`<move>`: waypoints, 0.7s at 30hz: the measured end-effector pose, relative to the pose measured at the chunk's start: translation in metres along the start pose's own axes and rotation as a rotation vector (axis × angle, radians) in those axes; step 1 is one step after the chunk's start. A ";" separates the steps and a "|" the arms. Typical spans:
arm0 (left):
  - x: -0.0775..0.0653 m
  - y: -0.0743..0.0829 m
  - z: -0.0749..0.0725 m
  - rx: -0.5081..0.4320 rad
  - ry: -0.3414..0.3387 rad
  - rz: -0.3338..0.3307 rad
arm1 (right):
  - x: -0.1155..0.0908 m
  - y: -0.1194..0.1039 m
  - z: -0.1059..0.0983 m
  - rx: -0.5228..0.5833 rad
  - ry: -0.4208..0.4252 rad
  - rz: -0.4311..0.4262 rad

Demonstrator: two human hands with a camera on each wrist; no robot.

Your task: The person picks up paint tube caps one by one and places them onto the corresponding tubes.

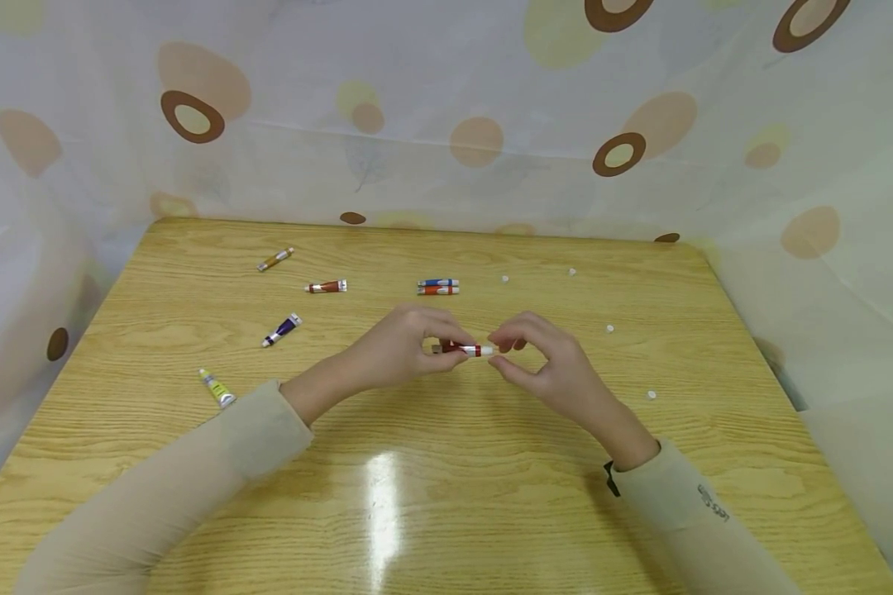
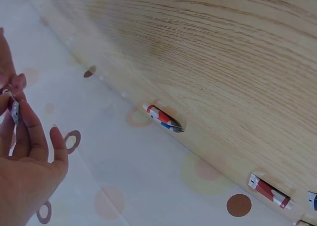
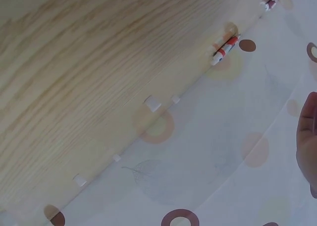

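In the head view my left hand (image 1: 409,347) grips a dark red paint tube (image 1: 467,350) with a white end pointing right. Its thumb lies below the tube and its fingers above. Beside that white end, my right hand (image 1: 554,359) holds its curved thumb and fingertips a little apart, one above and one below the tip. In the left wrist view, the left hand (image 2: 29,171) is at the left edge, with a silvery part of the tube (image 2: 15,111) between its fingers. Only a sliver of the right hand (image 3: 307,141) enters the right wrist view.
A blue tube (image 1: 437,283) and a red-orange tube (image 1: 437,291) lie together beyond the hands. To the left lie gold (image 1: 275,259), brownish-red (image 1: 326,287), purple (image 1: 282,330) and yellow (image 1: 217,388) tubes. Several small white caps, one nearest (image 1: 651,395), are scattered at right.
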State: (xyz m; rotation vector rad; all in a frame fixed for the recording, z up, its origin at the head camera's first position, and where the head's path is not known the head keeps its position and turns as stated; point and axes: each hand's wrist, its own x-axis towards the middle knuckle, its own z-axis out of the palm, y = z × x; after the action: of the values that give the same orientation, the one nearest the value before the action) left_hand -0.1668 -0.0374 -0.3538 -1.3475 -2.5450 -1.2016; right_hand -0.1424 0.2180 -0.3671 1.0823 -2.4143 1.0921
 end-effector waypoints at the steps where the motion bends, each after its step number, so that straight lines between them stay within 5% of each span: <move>1: 0.000 0.000 0.000 -0.002 -0.001 -0.005 | 0.000 0.000 0.000 -0.006 0.000 -0.010; 21: -0.001 0.001 0.000 -0.016 -0.010 0.025 | 0.002 -0.001 0.007 -0.062 0.015 -0.087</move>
State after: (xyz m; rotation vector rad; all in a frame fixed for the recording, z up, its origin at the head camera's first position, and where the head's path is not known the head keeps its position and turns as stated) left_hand -0.1659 -0.0382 -0.3536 -1.3877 -2.5226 -1.2163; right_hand -0.1424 0.2115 -0.3698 1.1436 -2.3498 0.9867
